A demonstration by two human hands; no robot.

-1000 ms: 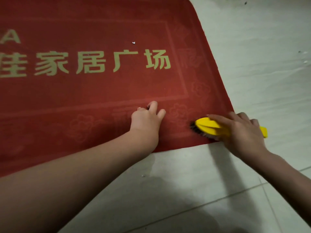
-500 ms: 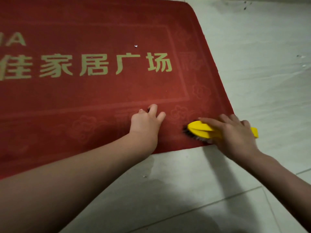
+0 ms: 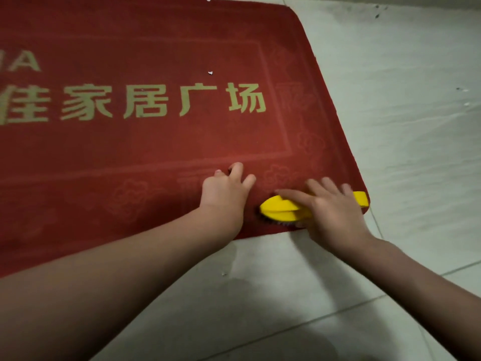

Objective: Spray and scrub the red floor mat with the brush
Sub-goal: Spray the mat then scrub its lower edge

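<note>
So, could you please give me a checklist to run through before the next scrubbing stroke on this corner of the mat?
1. Right hand holds the yellow brush: ok.
2. Bristles face down on the red mat: ok.
3. Left hand presses the mat beside the brush, clear of it: ok.
4. Mat wetted with spray: cannot tell.
5. White fleck cleared off the mat: not ok.

Surfaces: pile mat, plastic brush, tiled floor.
red floor mat (image 3: 156, 157): matt cloth, short rough pile, embossed border pattern, flat yellowish lettering (image 3: 161, 102). brush (image 3: 282, 211) at the mat's 4 o'clock corner: smooth, slightly glossy yellow plastic body, dark bristles (image 3: 273, 222) underneath. floor (image 3: 406, 113), 3 to 6 o'clock: pale smooth tile, dull sheen.
</note>
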